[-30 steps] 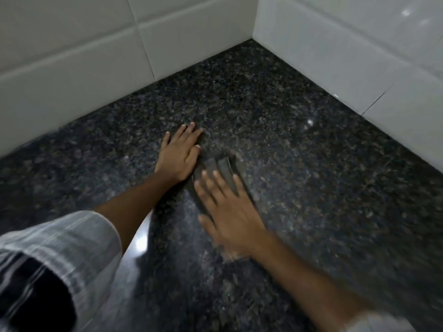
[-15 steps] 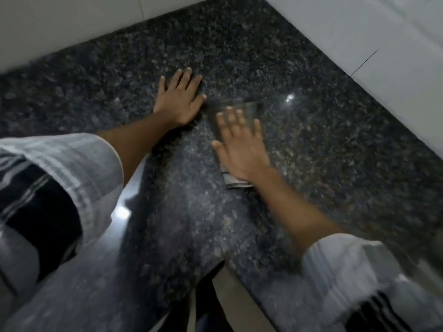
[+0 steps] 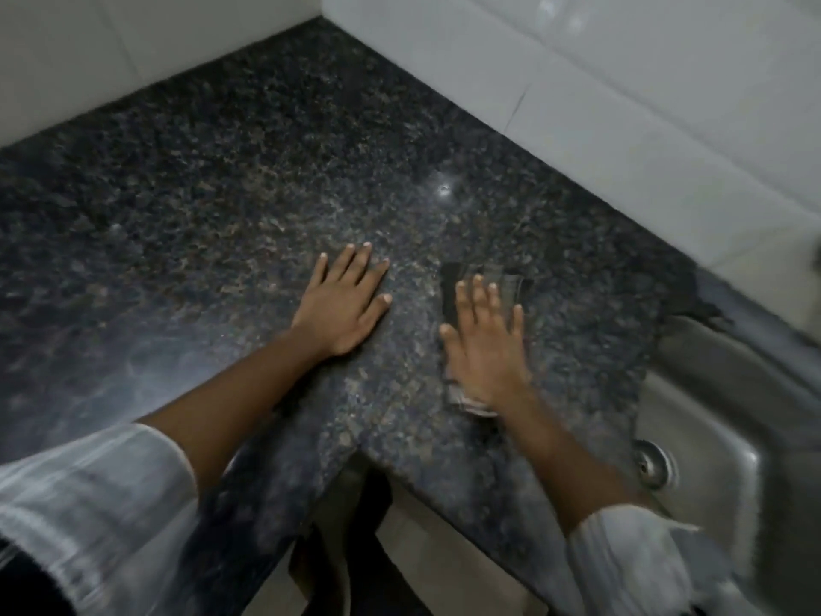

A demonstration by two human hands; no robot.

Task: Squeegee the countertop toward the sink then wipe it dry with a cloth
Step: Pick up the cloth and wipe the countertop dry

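Observation:
A dark speckled granite countertop (image 3: 266,180) fills the view. My right hand (image 3: 484,344) lies flat, fingers spread, pressing a folded grey striped cloth (image 3: 453,291) onto the stone; the cloth shows beyond the fingertips and under the wrist. My left hand (image 3: 344,302) rests flat on the bare counter, to the left of the cloth, holding nothing. The steel sink (image 3: 728,420) lies to the right, its drain (image 3: 651,466) near my right forearm. No squeegee is in view.
White tiled walls (image 3: 622,82) close the counter at the back and right, meeting in a corner at the top. The counter's front edge forms an inner corner (image 3: 360,451) between my arms, with floor below.
My right hand has slid the cloth to the right, away from my left hand and nearer the sink. The view shifted, bringing the sink into sight. My left hand stays planted.

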